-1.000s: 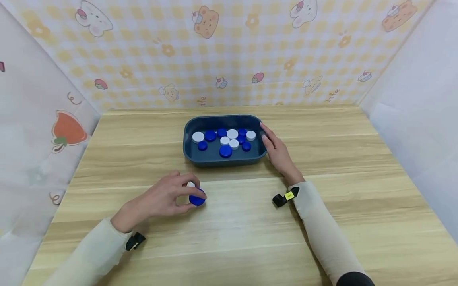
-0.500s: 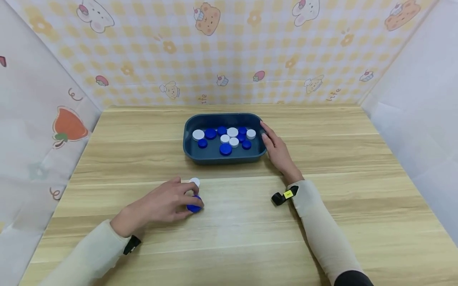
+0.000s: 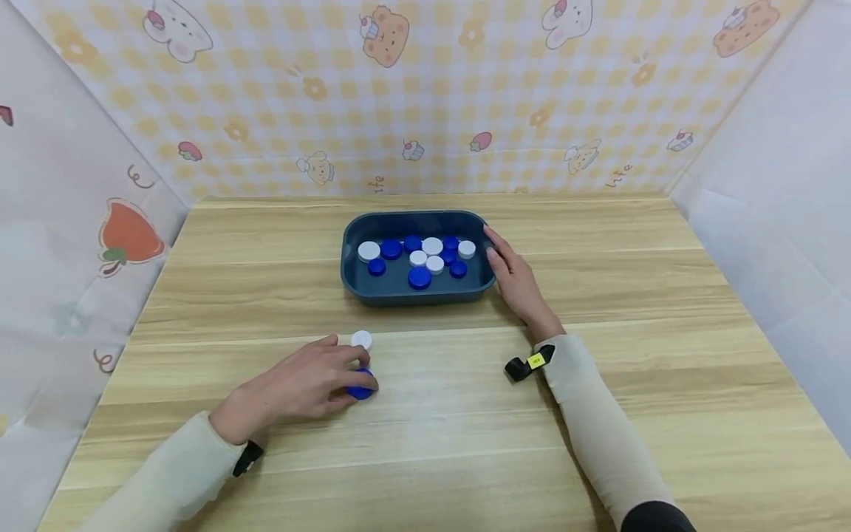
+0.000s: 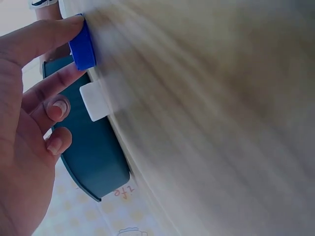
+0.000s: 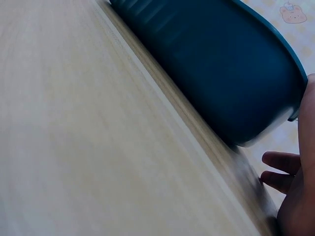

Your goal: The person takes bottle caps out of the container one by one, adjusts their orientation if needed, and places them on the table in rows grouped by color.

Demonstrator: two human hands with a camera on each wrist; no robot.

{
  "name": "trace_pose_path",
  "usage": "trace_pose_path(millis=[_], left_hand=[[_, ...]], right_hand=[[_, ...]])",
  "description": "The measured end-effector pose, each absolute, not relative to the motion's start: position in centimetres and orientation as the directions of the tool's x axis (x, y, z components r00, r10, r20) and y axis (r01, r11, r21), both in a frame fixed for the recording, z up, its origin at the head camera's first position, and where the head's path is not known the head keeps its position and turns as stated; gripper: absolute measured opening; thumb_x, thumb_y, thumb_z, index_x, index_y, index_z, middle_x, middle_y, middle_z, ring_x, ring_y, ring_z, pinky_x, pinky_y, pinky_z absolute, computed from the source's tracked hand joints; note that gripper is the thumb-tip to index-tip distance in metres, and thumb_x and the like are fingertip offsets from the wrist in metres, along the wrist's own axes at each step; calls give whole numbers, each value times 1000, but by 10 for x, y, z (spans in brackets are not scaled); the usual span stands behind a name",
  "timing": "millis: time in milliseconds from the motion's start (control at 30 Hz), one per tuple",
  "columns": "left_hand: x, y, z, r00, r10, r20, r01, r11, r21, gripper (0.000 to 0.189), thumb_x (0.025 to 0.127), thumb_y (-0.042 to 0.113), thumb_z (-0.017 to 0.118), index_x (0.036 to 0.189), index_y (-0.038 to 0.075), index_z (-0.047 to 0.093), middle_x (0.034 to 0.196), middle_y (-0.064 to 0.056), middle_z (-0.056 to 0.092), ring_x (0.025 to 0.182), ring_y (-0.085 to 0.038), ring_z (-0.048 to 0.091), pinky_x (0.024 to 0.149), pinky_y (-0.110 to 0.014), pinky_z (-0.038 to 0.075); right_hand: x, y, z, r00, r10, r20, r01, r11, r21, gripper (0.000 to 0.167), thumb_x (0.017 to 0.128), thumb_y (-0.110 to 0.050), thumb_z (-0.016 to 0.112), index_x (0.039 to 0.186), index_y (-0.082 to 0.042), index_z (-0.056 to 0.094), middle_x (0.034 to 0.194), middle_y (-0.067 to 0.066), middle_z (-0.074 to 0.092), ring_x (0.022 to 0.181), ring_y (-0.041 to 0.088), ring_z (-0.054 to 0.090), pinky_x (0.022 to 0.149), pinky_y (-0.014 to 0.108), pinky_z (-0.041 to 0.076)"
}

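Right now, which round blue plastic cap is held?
The round blue plastic cap pinched in the left hand; the other blue ones lie inside the rectangular dark teal tray.

I work in a small screened-off booth; what building lies around it, I can't tell. A yellow-checked sheet (image 3: 432, 111) with cartoon prints rises along the far edge of my wood-grain counter (image 3: 425, 458), a strawberry-printed white sheet (image 3: 46, 199) closes its left side, and a plain white sheet (image 3: 764, 185) its right, making a makeshift nook.
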State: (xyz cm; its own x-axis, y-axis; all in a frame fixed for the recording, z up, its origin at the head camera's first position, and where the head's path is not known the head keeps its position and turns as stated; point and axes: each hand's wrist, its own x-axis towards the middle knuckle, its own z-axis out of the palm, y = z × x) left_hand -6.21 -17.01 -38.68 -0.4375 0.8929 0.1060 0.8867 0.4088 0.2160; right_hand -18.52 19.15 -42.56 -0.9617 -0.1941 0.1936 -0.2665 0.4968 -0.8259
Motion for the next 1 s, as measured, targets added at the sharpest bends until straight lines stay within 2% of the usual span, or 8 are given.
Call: trace_pose_path(millis=[167,467,1000], left_hand=[[-63,-170,-385,-434,897,86,890,412,195,27,81,30,77,107,29,69,106,3,59,84,-11,51,66,-25,34],[-60,-170,-384,-441,895,70,876,412,253,28,80,30,78,107,31,70,107,4,58,86,-9,52,68,-27,37],[-56,-171,-384,-419,905,70,883,388,264,28,80,30,78,106,31,70,106,4,58,87,-9,51,66,-24,34]], right_hand=[[-184,192,-425,-961,-198,193,-269,501,-823,48,103,-45,34,149,-33,33,151,-8,32,137,15,30,110,42,25],[-184,191,-424,-960,-200,196,-272,497,-824,48,103,-45,34,149,-33,33,151,-6,33,137,16,30,110,42,25],[-184,192,-424,-960,-197,198,-272,501,-822,48,103,-45,34,149,-32,34,150,-5,34,136,17,32,109,43,26]])
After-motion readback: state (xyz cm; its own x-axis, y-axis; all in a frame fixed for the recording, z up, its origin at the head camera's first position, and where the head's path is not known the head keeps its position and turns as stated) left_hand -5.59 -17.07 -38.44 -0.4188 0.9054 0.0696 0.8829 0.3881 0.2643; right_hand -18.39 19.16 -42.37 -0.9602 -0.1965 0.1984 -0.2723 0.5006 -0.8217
